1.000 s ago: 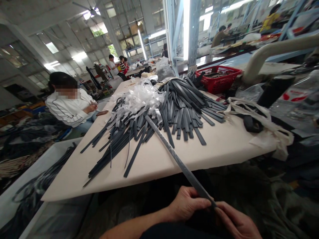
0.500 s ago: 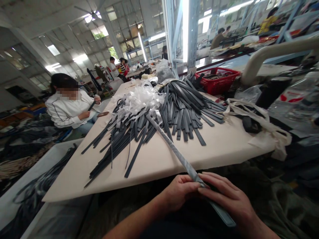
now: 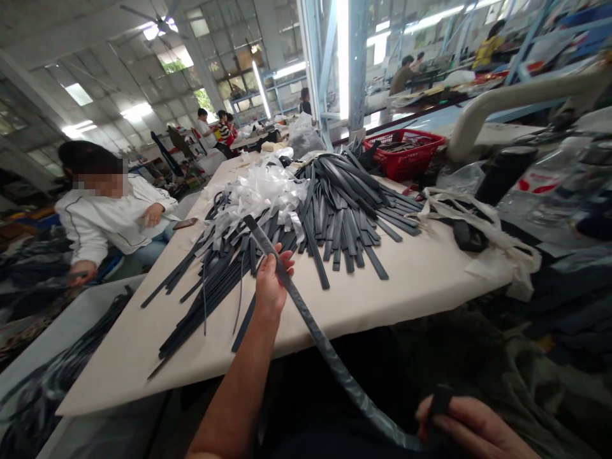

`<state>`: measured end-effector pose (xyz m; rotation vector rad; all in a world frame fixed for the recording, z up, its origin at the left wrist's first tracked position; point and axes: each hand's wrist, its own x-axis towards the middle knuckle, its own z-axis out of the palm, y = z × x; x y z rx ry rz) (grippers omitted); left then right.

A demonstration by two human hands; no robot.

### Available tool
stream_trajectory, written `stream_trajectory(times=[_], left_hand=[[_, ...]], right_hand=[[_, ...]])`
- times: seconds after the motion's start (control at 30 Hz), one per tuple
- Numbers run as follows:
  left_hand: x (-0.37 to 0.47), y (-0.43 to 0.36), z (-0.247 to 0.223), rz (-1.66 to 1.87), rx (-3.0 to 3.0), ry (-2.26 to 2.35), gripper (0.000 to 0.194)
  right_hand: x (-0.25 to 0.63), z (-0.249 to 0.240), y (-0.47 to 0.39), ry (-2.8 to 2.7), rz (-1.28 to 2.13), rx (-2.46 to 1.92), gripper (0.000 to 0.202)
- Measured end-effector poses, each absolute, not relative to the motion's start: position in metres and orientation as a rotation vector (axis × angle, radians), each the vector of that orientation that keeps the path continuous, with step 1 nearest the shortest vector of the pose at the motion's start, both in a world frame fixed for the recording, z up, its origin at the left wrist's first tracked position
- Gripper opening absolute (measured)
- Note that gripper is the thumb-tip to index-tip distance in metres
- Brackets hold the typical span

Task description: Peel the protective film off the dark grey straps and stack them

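A long dark grey strip [image 3: 329,350] runs from the table down towards the lower right, its surface shiny as if covered in clear film. My left hand [image 3: 271,290] is closed around it near its upper end, above the table's front part. Low at the right, my right hand [image 3: 471,421] pinches the other end, where a black end piece stands up from the fingers. Between my hands the strip hangs in a slight bow. Just beyond my left hand lie many dark strips [image 3: 342,223] in a fanned pile, with a heap of curled white film strips [image 3: 262,191] on top.
The pale table [image 3: 373,312] ends near my lap. A red basket [image 3: 406,159], pale cloth strips [image 3: 507,236] and a plastic bottle [image 3: 545,172] stand right. At left, a seated person [image 3: 115,217] sits by a white bin [image 3: 90,331] of dark strips.
My hands were together on the strip at the table's front edge. My left hand has moved up and forward along it; my right hand has moved down and right. The seated person's hands have moved apart.
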<state>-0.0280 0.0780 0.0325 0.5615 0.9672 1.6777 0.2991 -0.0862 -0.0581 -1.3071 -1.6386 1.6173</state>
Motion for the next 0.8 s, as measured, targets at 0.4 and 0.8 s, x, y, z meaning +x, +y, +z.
stream_trajectory(times=[0.4,0.8], left_hand=[[0.042,-0.014,-0.021,0.64,1.157,0.912,0.036],[0.062,-0.027,-0.022,0.56,1.495,1.063,0.022]], right_hand=[[0.24,-0.014,-0.001,-1.073,1.38,-0.763,0.033],[0.235,0.012,-0.027,-1.115,1.214,-0.659,0.038]])
